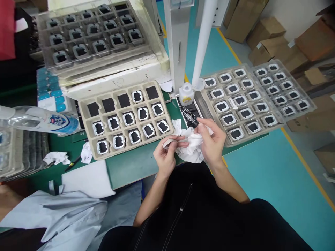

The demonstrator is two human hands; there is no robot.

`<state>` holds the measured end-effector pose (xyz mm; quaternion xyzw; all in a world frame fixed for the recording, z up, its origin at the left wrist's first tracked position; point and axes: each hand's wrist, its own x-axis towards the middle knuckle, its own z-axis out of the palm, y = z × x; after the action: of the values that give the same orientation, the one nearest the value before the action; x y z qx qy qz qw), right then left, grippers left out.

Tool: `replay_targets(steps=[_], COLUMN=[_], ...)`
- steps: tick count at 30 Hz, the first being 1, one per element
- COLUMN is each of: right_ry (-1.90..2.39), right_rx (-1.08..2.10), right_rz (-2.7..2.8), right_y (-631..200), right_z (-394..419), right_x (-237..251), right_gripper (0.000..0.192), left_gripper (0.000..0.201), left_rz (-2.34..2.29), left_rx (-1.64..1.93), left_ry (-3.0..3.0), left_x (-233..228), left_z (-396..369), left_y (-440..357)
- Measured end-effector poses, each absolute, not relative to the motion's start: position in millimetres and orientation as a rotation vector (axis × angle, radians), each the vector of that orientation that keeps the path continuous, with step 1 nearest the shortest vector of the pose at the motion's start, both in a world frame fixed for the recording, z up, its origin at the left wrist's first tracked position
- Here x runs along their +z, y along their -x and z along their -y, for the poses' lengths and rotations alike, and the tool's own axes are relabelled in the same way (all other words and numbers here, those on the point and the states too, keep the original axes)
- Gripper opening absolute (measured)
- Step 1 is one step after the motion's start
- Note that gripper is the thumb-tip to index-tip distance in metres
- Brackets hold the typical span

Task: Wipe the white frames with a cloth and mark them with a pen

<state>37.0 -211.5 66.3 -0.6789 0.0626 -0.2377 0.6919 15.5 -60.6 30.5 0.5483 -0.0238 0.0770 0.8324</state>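
Observation:
Between the thumb and fingers of my left hand [166, 155] is a small pale frame part [168, 142], seen nearly edge-on. My right hand [213, 139] is closed on a crumpled white wipe [194, 148], which hangs beside the part. Black marker pens [190, 116] lie in a small box just beyond my right fingertips; whether one of them is touched I cannot tell. To the left, a beige moulded tray [125, 150] holds several white-rimmed frame parts with dark centres, such as this frame part [119, 142]. Its far row has a single part in it.
A white-capped bottle [186, 94] stands by a white post [180, 45]. Clear trays [230, 139] of parts lie right, more trays [96, 35] back left. A large spray bottle [39, 120] and a pen [73, 163] are left. A co-worker's blue-grey sleeve [65, 216] is at lower left.

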Motion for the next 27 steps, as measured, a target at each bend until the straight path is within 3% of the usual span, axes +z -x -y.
replay_targets(steps=[10, 14, 24, 27], right_ry=[1.519, 1.593, 2.065, 2.146], right_rx=[-0.410, -0.446, -0.897, -0.902], right_rz=[-0.125, -0.113, 0.007, 0.017], right_y=[-43.4, -44.9, -93.1, -130.2], right_z=[214.1, 216.4, 220.9, 223.9], right_x=[66.2, 72.0, 92.9, 95.2], right_gripper=[0.033, 0.021, 0.014, 0.017], left_gripper=[0.027, 0.024, 0.027, 0.023], left_rz=[-0.001, 0.014, 0.048, 0.085], left_rx=[0.165, 0.137, 0.071, 0.080], left_ry=[-1.203, -1.206, -1.173, -1.154], left_x=[24.5, 23.3, 25.5, 23.4], left_z=[54.0, 54.4, 57.3, 57.6], left_y=[-17.4, -16.5, -16.5, -16.1])
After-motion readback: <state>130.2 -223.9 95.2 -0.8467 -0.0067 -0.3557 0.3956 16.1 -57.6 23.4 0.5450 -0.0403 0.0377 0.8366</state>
